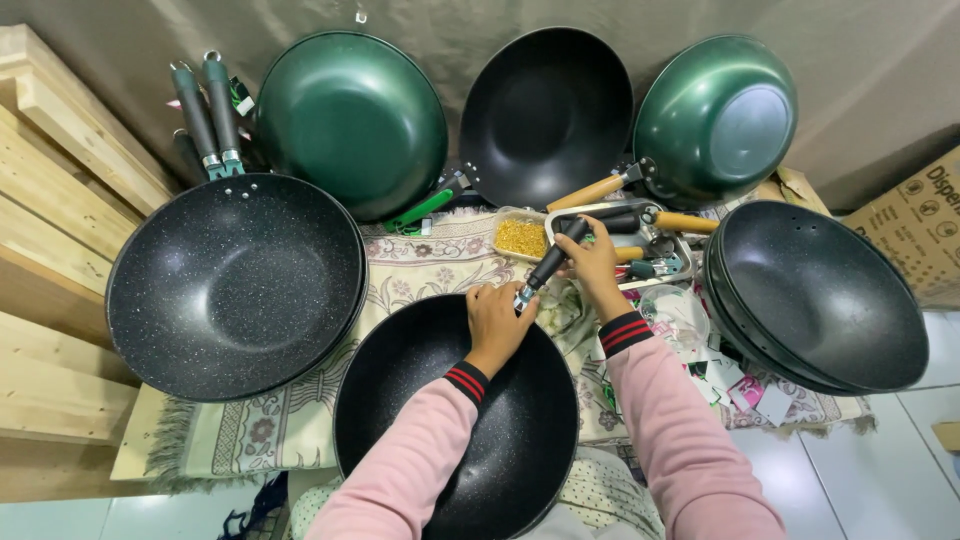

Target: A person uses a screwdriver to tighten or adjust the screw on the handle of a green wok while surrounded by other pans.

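Right grip point(597, 262) round handle point(548, 265) — pan-side point(455, 420)

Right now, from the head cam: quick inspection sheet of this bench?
Surface: patterned cloth covers the work area, fringe at the left.
Job's things: black wok lies in front of the person; black handle is held at its far rim.
Clutter: tray of handles, tub of yellow screws, speckled pan, green wok, stacked pans.
Grippers: left hand on the wok rim; right hand grips the handle.
Cables: nothing seen.
Surroundings: wooden planks left, cardboard box right.
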